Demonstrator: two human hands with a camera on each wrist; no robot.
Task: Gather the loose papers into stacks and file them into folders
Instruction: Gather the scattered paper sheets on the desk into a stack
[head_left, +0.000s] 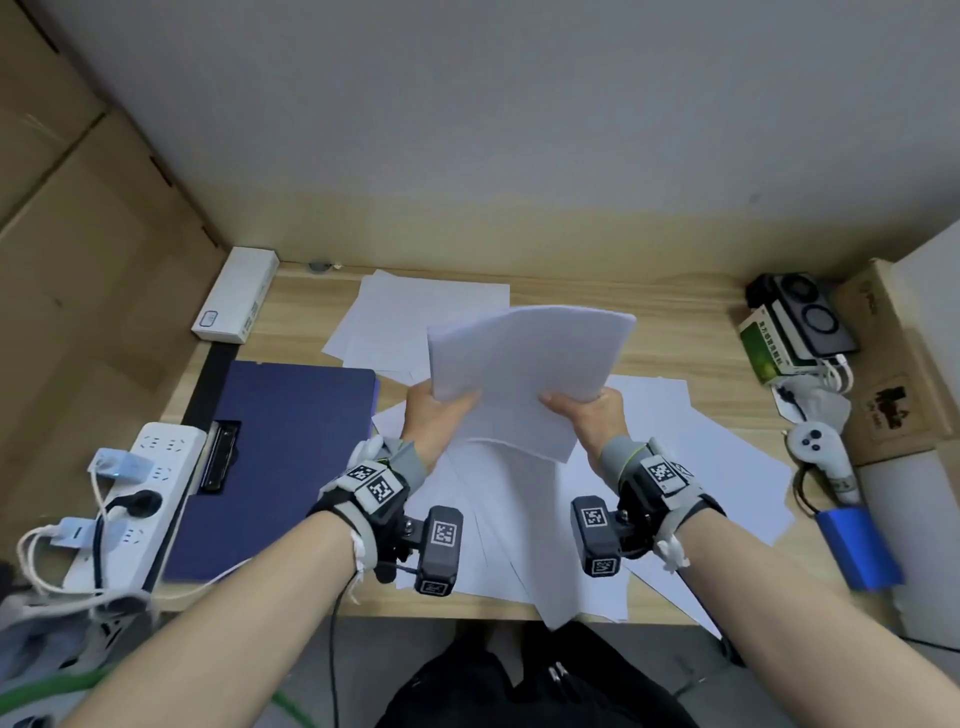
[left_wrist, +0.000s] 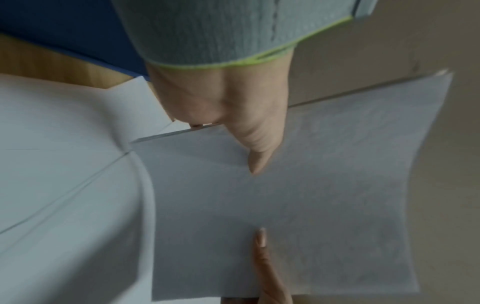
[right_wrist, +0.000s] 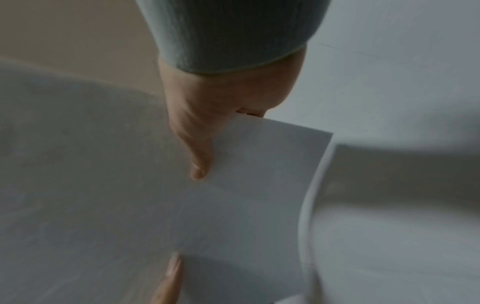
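Papers: loose sheets (head_left: 524, 545) fanned over desk (head_left: 311, 306) near edge | stack (head_left: 524, 374) lifted mid-desk, my left hand (head_left: 436, 410) and right hand (head_left: 592, 410) pinching its lower corners | blue folder (head_left: 280, 467) at left edge | risk: uneven sheets slipping out, top flopping.

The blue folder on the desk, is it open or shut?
Shut: the blue folder lies flat, cover down, no papers showing inside.
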